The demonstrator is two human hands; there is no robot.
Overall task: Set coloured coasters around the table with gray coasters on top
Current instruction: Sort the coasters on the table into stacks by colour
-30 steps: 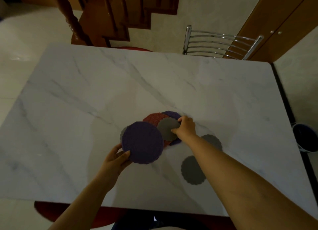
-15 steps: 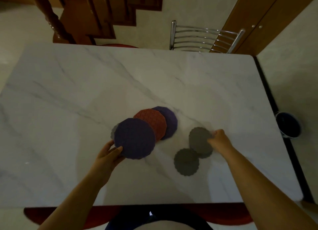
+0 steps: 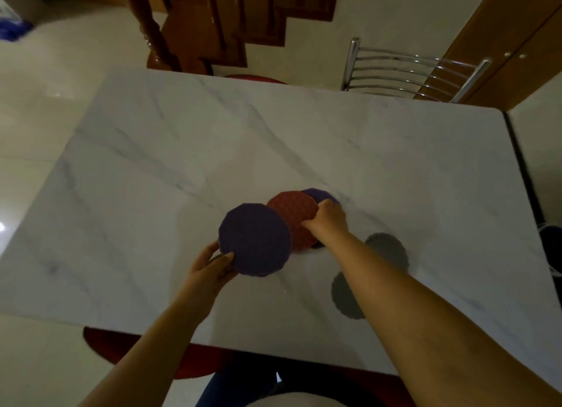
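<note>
My left hand (image 3: pixel 210 266) grips a large purple coaster (image 3: pixel 254 244) by its near edge, holding it tilted just above the marble table (image 3: pixel 152 163). A sliver of gray shows under my left fingers. Behind it lies a red coaster (image 3: pixel 293 216), overlapping a second purple coaster (image 3: pixel 319 195). My right hand (image 3: pixel 330 221) rests on the right edge of the red coaster, fingers curled over it. Two small gray coasters lie to the right: one gray coaster (image 3: pixel 390 250) past my forearm, the other gray coaster (image 3: pixel 343 297) partly hidden under it.
A metal-backed chair (image 3: pixel 407 72) stands at the table's far right side. A wooden staircase (image 3: pixel 219 20) rises beyond the far edge. Red seats (image 3: pixel 103 342) show under the near edge. A dark round container (image 3: pixel 552 242) sits on the floor at right.
My right hand set a gray coaster down on the right beside the other one, then came back left onto the red coaster. My left hand kept hold of the purple coaster.
</note>
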